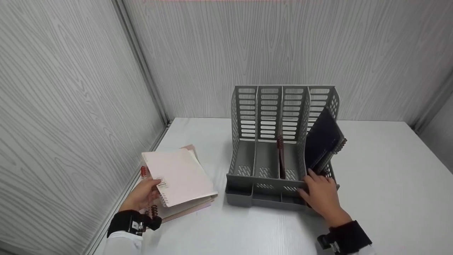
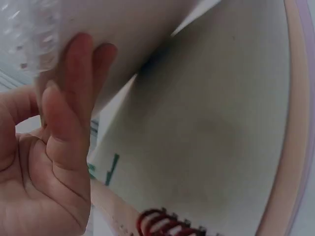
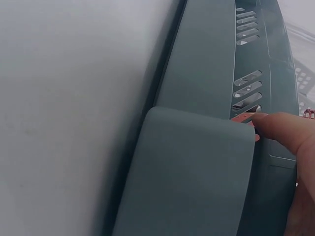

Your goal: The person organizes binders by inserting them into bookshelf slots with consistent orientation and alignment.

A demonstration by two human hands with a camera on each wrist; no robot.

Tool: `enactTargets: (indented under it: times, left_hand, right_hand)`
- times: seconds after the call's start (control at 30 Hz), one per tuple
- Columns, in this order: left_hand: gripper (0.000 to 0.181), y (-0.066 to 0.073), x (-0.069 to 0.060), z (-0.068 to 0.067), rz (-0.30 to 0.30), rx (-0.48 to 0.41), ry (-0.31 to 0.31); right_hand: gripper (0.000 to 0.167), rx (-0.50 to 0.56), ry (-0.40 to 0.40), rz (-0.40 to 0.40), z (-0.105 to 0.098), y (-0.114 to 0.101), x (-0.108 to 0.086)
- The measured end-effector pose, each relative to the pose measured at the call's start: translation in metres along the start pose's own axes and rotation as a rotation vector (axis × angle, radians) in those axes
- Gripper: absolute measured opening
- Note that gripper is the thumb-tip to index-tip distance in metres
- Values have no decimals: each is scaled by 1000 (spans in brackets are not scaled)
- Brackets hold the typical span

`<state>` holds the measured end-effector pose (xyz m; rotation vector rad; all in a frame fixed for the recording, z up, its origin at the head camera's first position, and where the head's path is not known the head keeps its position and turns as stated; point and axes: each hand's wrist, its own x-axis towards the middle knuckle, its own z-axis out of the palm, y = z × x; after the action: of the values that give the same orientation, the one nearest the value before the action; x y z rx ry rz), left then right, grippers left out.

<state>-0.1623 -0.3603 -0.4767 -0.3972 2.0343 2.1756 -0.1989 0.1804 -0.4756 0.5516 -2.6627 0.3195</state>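
White table [image 1: 198,235], white wood-grain panels [image 1: 219,53] around it. On it a gray organizer [image 1: 239,200]: four upright bays with slotted backs, a low divided trough along the front.

Left of it, well apart, a notebook pile [image 1: 187,211], edges uneven; tan and lilac borders show in the left wrist view. Over the pile a pale pink notebook [image 1: 185,175], tilted, its coiled edge toward the left hand and a gap beneath it.

Rightmost bay: dark notebook [image 1: 321,140], upright but tilted, its coiled side jutting to the right past the bay wall. Third bay from left: red-coiled notebook [image 1: 281,159], on edge along the divider, seen only as a thin strip.

Right hand [image 1: 322,194]: reaches in from below right, holds the organizer's front wall at the rightmost bay, thumb on the near side, fingers over the rim. Fingertips lie close to the dark notebook's foot; contact there cannot be told.

Left hand [image 1: 141,194]: pinches the pale pink notebook near its coil, thumb on the cover, fingers behind.

Black wrist straps [image 1: 124,221] on both arms. Smallest: red coil [image 1: 143,171] and black coil [image 1: 154,211] at the pile's left edge.
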Motion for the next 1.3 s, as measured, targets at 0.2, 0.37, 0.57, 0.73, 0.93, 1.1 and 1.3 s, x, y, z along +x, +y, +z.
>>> enactTargets:
  times: [0.2,0.37,0.57,0.73,0.93,1.1,1.3]
  left_hand:
    - [37,29,-20,22,104,123,75]
    - [32,53,-41,53,261,255,175]
    - [26,72,-64,97,610,509,301]
    - [30,79,-78,131,905,663,373]
    - [29,82,-87,164,971,628,286]
    - [26,81,-83,186,974,602,227]
    - [24,76,-72,210,990,579,173]
  right_hand:
    - [36,-5,-11,13,2,0,2]
    - [36,-5,-11,14,2,1,1]
    - [34,-7,1,22,1,2,-1]
    - [34,-12,44,-7,4,1,0]
    - [33,-19,61,-12,4,-1,-2]
    - [33,-14,54,-2,3,-3,-2]
    - [32,-13,69,-8,1,-4,-2]
